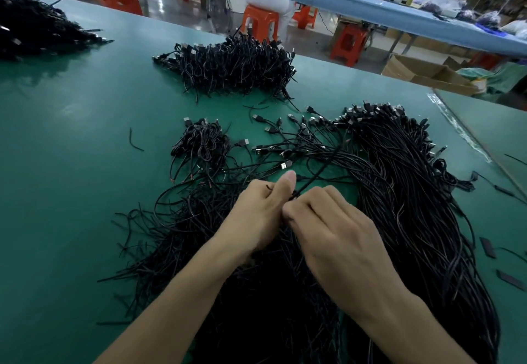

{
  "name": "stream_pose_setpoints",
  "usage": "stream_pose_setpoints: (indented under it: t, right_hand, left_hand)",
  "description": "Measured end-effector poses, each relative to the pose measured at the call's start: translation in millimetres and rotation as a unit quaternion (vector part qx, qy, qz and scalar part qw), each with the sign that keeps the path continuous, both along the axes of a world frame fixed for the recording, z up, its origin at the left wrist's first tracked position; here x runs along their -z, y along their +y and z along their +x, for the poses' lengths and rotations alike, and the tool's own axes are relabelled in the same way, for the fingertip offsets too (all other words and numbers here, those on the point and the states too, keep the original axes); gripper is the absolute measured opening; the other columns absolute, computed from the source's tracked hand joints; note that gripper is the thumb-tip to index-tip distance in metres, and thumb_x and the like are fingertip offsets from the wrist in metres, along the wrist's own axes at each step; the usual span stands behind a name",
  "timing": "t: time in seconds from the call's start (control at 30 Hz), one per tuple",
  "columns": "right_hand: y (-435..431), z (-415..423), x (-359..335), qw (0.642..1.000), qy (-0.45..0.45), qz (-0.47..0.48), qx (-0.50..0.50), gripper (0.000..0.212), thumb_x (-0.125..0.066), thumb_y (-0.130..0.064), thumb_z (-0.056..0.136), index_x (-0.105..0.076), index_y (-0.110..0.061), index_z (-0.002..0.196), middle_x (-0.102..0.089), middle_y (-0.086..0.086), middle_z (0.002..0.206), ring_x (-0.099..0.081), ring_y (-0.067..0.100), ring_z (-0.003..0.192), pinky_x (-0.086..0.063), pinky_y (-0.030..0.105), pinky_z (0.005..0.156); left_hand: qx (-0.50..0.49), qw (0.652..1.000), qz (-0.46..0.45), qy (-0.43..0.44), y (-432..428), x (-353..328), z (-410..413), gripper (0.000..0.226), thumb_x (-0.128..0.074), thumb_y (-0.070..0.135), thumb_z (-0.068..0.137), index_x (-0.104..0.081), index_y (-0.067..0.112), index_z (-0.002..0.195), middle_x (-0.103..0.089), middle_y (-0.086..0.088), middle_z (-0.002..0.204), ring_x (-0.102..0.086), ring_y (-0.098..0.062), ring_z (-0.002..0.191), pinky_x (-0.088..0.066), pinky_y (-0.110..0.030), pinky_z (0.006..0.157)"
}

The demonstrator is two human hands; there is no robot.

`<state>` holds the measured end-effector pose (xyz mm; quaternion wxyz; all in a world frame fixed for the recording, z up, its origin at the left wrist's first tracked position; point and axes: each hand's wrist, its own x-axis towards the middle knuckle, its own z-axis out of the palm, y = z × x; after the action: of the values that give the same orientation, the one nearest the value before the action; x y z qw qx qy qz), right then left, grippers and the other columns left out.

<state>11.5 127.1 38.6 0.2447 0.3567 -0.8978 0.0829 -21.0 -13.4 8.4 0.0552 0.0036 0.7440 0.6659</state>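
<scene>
A black cable (316,171) is gripped by left hand (258,212) and right hand (335,235) toward the bench's (71,178) near edge; it should be drawn slowly from the heap (399,206)

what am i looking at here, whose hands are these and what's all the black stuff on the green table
There is no machine here. This is one picture from a camera worn on a person's head, looking forward and down, so the two bare arms are that person's own. The left hand and right hand meet in the middle, and both grip one thin black cable that runs up and away from them. Under and around them, on the green table, lies a big pile of the same cables, many with plugs at the far end. A small bundle sits just beyond the left hand, and a heap lies farther back. Orange stools stand on the floor behind the table.
</scene>
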Motion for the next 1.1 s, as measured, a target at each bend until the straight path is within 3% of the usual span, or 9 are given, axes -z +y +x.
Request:
stream_pose_setpoints:
  t: [0.1,0.27,0.43,0.5,0.63,0.73,0.8,0.93,1.1]
  right_hand:
    - [6,-6,-10,0.997,0.021,0.061,-0.052,0.008,-0.06,-0.007,0.09,-0.067,-0.011,0.09,-0.062,0.005,0.105,-0.054,0.021,0.096,-0.048,0.035,0.078]
    - [11,-15,-23,0.993,-0.062,0.045,-0.085,0.008,-0.071,-0.005,0.087,-0.066,-0.012,0.089,-0.06,0.001,0.095,-0.057,0.022,0.086,-0.049,0.035,0.077]
    - [16,-20,-19,0.984,-0.157,-0.036,-0.081,0.011,-0.059,-0.017,0.096,-0.067,-0.015,0.089,-0.061,-0.005,0.093,-0.055,0.017,0.087,-0.049,0.034,0.079]
    - [20,-24,-17,0.973,-0.208,-0.07,-0.074,0.006,-0.064,-0.013,0.093,-0.068,-0.016,0.091,-0.061,-0.01,0.095,-0.055,0.012,0.091,-0.049,0.03,0.08]
    - [24,-28,-23,0.958,-0.26,-0.079,-0.09,0.008,-0.067,-0.015,0.09,-0.071,-0.022,0.091,-0.058,-0.015,0.105,-0.058,0.009,0.101,-0.048,0.028,0.082]
    - [22,-24,-29,0.965,-0.236,-0.037,-0.108,0.008,-0.065,-0.021,0.09,-0.073,-0.023,0.088,-0.06,-0.016,0.108,-0.057,0.005,0.103,-0.05,0.03,0.084]
    - [20,-20,-33,0.972,-0.201,-0.015,-0.12,0.009,-0.065,-0.019,0.088,-0.074,-0.02,0.087,-0.063,-0.012,0.104,-0.059,0.008,0.097,-0.052,0.032,0.078]
    - [18,-14,-34,0.978,-0.137,0.058,-0.148,0.017,-0.077,-0.005,0.077,-0.073,-0.015,0.09,-0.066,-0.005,0.1,-0.061,0.018,0.088,-0.053,0.037,0.065]
    - [19,-15,-36,0.981,-0.102,0.084,-0.144,0.022,-0.083,-0.004,0.073,-0.073,-0.016,0.088,-0.066,-0.003,0.09,-0.06,0.02,0.082,-0.041,0.026,0.073]
  left_hand:
    - [0.096,0.987,0.058,-0.117,-5,-1,2,0.054,-0.044,0.052,0.102,-0.05,0.006,0.074,-0.031,0.0,0.053,-0.024,-0.012,0.041,-0.02,-0.019,0.041]
    - [0.148,0.959,0.108,-0.217,-4,0,2,0.054,-0.045,0.033,0.099,-0.042,0.025,0.046,-0.032,0.006,0.046,-0.021,-0.007,0.036,-0.015,-0.012,0.04]
    - [0.204,0.931,0.197,-0.231,-7,-4,2,0.067,-0.037,0.085,0.083,-0.039,0.025,0.054,-0.029,0.007,0.053,-0.016,-0.007,0.039,-0.013,-0.013,0.036]
    - [0.245,0.93,0.182,-0.202,-11,-6,3,0.066,-0.047,0.089,0.073,-0.041,0.025,0.058,-0.029,0.008,0.056,-0.016,-0.007,0.042,-0.013,-0.015,0.036]
    - [0.322,0.935,0.094,-0.11,-15,-10,7,0.048,-0.08,0.036,0.067,-0.055,0.0,0.086,-0.031,0.005,0.06,-0.024,-0.006,0.047,-0.02,-0.016,0.039]
    - [0.343,0.935,0.055,-0.069,-13,-11,9,0.022,-0.082,0.009,0.073,-0.064,0.022,0.073,-0.04,0.006,0.059,-0.032,-0.006,0.049,-0.021,-0.021,0.04]
    - [0.333,0.94,0.039,-0.072,-12,-10,10,0.027,-0.078,0.005,0.079,-0.063,0.026,0.07,-0.043,0.005,0.061,-0.032,-0.008,0.052,-0.021,-0.023,0.041]
    - [0.308,0.947,0.017,-0.084,-13,-10,10,0.021,-0.072,0.01,0.079,-0.055,-0.002,0.086,-0.035,-0.009,0.064,-0.027,-0.012,0.048,-0.019,-0.024,0.041]
    - [0.312,0.946,0.021,-0.082,-12,-13,11,0.023,-0.068,0.001,0.088,-0.049,-0.008,0.095,-0.032,-0.012,0.067,-0.025,-0.012,0.048,-0.021,-0.019,0.039]
